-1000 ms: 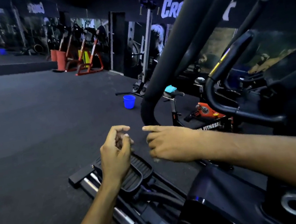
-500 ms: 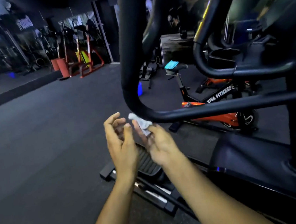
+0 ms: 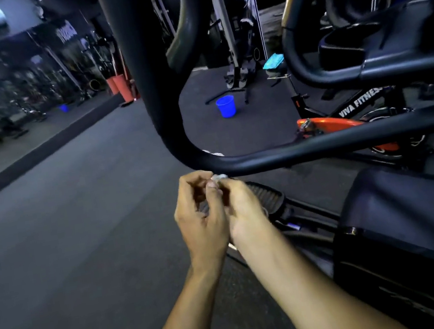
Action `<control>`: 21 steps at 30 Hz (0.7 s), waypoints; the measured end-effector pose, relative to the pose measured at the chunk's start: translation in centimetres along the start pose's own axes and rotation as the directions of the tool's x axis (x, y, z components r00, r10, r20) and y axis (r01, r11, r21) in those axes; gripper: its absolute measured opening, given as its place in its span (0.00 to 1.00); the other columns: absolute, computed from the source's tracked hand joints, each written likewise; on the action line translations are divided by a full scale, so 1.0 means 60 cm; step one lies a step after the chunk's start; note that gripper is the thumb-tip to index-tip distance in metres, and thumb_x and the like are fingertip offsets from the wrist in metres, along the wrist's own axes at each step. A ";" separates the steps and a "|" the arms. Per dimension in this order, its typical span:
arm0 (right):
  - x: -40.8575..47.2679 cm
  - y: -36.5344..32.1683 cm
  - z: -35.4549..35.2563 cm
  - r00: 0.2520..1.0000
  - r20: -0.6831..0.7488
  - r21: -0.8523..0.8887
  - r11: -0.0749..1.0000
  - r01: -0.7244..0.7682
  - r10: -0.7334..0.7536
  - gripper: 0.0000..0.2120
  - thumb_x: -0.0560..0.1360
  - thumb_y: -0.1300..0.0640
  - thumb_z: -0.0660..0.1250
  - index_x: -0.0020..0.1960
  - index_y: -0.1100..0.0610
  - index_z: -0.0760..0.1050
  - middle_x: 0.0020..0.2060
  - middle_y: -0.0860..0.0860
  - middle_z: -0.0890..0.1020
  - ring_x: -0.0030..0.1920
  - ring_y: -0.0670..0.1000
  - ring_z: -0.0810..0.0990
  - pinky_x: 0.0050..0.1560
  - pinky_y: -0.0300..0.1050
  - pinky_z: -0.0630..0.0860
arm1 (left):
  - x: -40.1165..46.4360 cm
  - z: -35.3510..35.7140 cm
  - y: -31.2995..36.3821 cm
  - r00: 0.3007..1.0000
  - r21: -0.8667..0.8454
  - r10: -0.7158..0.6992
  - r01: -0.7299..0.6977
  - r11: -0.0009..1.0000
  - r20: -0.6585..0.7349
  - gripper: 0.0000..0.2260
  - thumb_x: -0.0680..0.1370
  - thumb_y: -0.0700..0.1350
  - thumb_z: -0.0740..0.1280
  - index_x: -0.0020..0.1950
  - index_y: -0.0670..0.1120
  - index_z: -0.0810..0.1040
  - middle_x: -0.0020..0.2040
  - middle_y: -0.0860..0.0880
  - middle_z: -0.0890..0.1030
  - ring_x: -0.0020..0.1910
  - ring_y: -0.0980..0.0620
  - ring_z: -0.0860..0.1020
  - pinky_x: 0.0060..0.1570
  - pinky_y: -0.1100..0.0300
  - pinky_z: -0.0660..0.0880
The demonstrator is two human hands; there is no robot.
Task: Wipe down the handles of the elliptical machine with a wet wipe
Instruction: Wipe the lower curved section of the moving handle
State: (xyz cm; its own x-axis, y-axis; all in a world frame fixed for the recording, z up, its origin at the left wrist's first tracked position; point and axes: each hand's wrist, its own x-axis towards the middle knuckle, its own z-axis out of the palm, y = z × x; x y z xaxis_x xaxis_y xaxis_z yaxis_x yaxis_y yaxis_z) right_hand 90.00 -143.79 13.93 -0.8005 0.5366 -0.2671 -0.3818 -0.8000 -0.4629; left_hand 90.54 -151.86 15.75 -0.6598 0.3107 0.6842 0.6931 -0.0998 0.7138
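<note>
The elliptical's thick black handle (image 3: 161, 110) runs down from the top and bends right into a horizontal bar. Just below that bend my left hand (image 3: 200, 218) and my right hand (image 3: 243, 211) are pressed together. Both pinch a small white wet wipe (image 3: 218, 177) between their fingertips, close under the bar. Only a small crumpled bit of the wipe shows; the rest is hidden by my fingers. A second curved handle (image 3: 305, 65) and the black console (image 3: 389, 40) sit at the upper right.
The elliptical's foot pedal (image 3: 266, 196) and black housing (image 3: 408, 233) lie below and right of my hands. An orange-and-black exercise bike (image 3: 345, 121) stands behind the bar. A blue bucket (image 3: 226, 106) sits on the dark floor, with more gym machines at the far left.
My hands have come together and closed around the wipe, which was spread more openly in my right hand before. The view has shifted closer under the handle bend.
</note>
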 end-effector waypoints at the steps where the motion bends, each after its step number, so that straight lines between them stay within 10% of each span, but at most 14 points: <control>1: -0.007 0.002 0.021 0.999 0.036 -0.022 1.000 -0.016 0.017 0.12 0.81 0.64 0.57 0.43 0.59 0.76 0.39 0.55 0.77 0.39 0.51 0.77 0.45 0.40 0.75 | 0.003 -0.001 -0.003 1.000 0.006 0.003 -0.003 1.000 -0.005 0.09 0.82 0.36 0.64 0.52 0.51 0.76 0.46 0.60 0.81 0.45 0.57 0.80 0.49 0.61 0.76; 4: -0.007 0.013 0.023 0.994 0.038 0.012 0.994 -0.105 0.105 0.11 0.80 0.64 0.60 0.45 0.61 0.80 0.40 0.56 0.81 0.41 0.53 0.81 0.46 0.41 0.78 | 0.015 -0.015 -0.013 0.999 0.022 0.029 -0.029 0.999 -0.019 0.06 0.82 0.36 0.64 0.53 0.47 0.77 0.46 0.59 0.81 0.46 0.54 0.81 0.49 0.57 0.78; 8: -0.008 -0.024 -0.042 0.987 -0.100 0.013 0.991 0.131 -0.129 0.10 0.76 0.67 0.62 0.41 0.58 0.79 0.34 0.53 0.83 0.43 0.54 0.83 0.46 0.40 0.81 | 0.018 -0.018 -0.014 0.999 0.022 0.048 -0.048 0.999 -0.008 0.07 0.83 0.37 0.64 0.54 0.48 0.77 0.45 0.52 0.79 0.43 0.44 0.81 0.45 0.46 0.78; 11: -0.018 -0.068 -0.066 0.967 -0.194 0.233 0.950 0.207 -0.163 0.13 0.78 0.74 0.56 0.41 0.61 0.74 0.30 0.53 0.83 0.39 0.50 0.82 0.36 0.38 0.81 | 0.010 -0.009 -0.016 0.998 0.003 0.065 -0.065 0.998 0.018 0.06 0.83 0.37 0.64 0.55 0.47 0.77 0.44 0.50 0.79 0.42 0.44 0.80 0.44 0.47 0.78; 16: -0.013 -0.027 -0.011 0.987 -0.155 0.028 0.998 0.058 -0.053 0.12 0.79 0.69 0.56 0.43 0.60 0.76 0.29 0.52 0.78 0.27 0.46 0.76 0.29 0.37 0.74 | 0.002 0.014 -0.009 0.996 -0.011 0.083 -0.083 0.996 0.033 0.09 0.81 0.35 0.64 0.55 0.49 0.77 0.46 0.59 0.79 0.45 0.54 0.81 0.47 0.57 0.77; 21: -0.019 -0.030 -0.009 0.987 -0.143 0.022 0.997 0.079 -0.075 0.12 0.77 0.72 0.57 0.39 0.63 0.75 0.34 0.57 0.78 0.36 0.53 0.77 0.36 0.40 0.76 | 0.009 0.013 -0.005 0.992 -0.013 0.111 -0.111 0.994 0.052 0.09 0.80 0.35 0.64 0.54 0.49 0.77 0.46 0.60 0.80 0.45 0.55 0.80 0.49 0.56 0.78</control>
State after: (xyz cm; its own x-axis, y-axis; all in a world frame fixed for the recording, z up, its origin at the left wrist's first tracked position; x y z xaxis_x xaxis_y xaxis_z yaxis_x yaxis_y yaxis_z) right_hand 91.88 -142.83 14.61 -0.6952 0.6278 -0.3502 -0.4538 -0.7611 -0.4634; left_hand 90.19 -150.94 15.80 -0.5625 0.3465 0.7507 0.7584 -0.1455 0.6354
